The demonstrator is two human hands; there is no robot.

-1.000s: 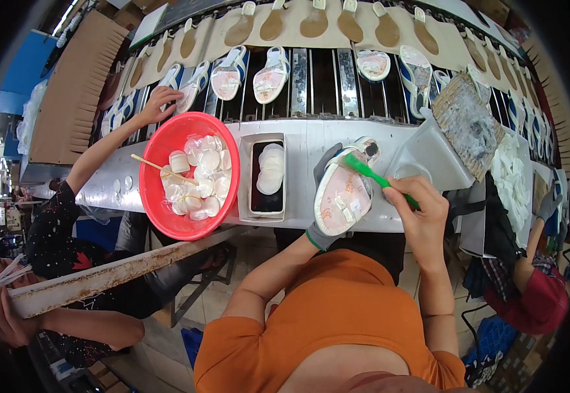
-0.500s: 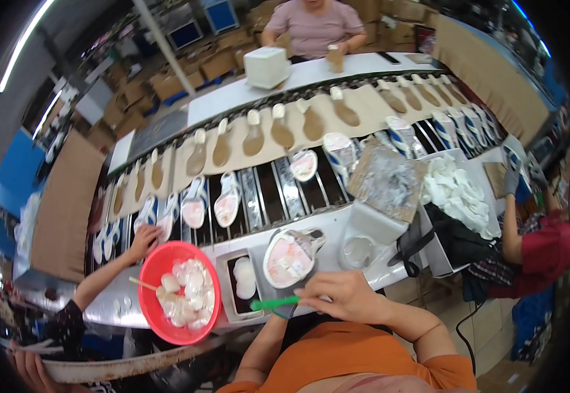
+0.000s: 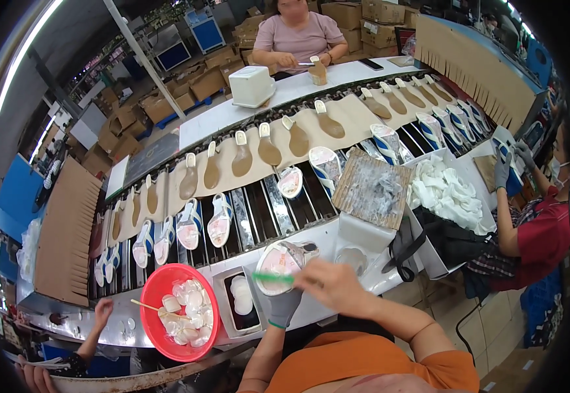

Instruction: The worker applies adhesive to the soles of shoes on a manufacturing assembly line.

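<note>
Shoe sole (image 3: 278, 262): pale pink, held tilted above the near edge of the white surface (image 3: 324, 242), just beside the black tray.
Left hand (image 3: 283, 306): grey-gloved, under the sole, fingers clamped on its lower end.
Right hand (image 3: 334, 286): bare, just right of the sole, fingers together and clamped on the green brush.
Green brush (image 3: 273, 278): lies level across the lower part of the sole, touching it; bristle end blurred.
Black tray (image 3: 237, 301): rectangular, on the surface left of the sole, two pale oval pieces inside.
Red bowl (image 3: 156, 295): round, left of the tray, filled with white pieces; a thin stick rests on them.
Conveyor belt (image 3: 265, 209): dark slats beyond the surface, carrying blue-and-white sandals and pink soles in a row.
Brown insoles (image 3: 268, 152): a line of them on the far side of the belt.
Other people: a hand (image 3: 103, 311) at lower left near the bowl; a seated person in pink at the far bench; a person in red at right, gloved.
</note>
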